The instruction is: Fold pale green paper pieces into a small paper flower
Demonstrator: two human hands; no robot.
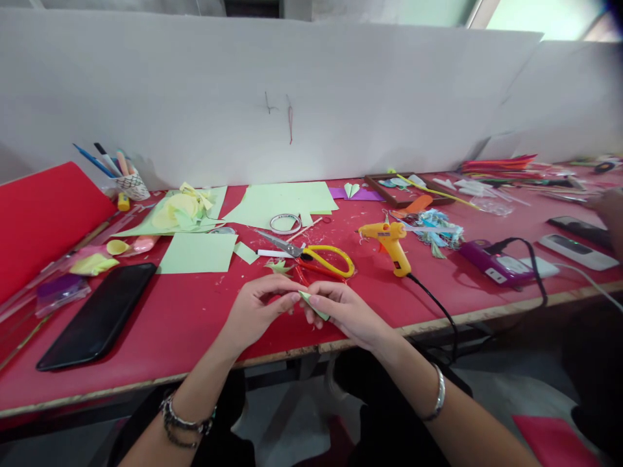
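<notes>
My left hand (260, 305) and my right hand (343, 311) meet above the near edge of the red table (195, 324). Between their fingertips they pinch a small folded piece of light green paper (314, 305). Just beyond the hands lie yellow-handled scissors (316, 256) and a small green paper cut-out (278, 266). A yellow glue gun (392, 243) stands to the right of the scissors, its black cord running off the table edge.
A black phone (100, 314) lies at the left. Light green paper sheets (199, 251), a tape roll (285, 223), a pen cup (130, 185) and a purple device (489, 259) crowd the table. Another person's hand (608, 211) shows at far right. A white wall stands behind.
</notes>
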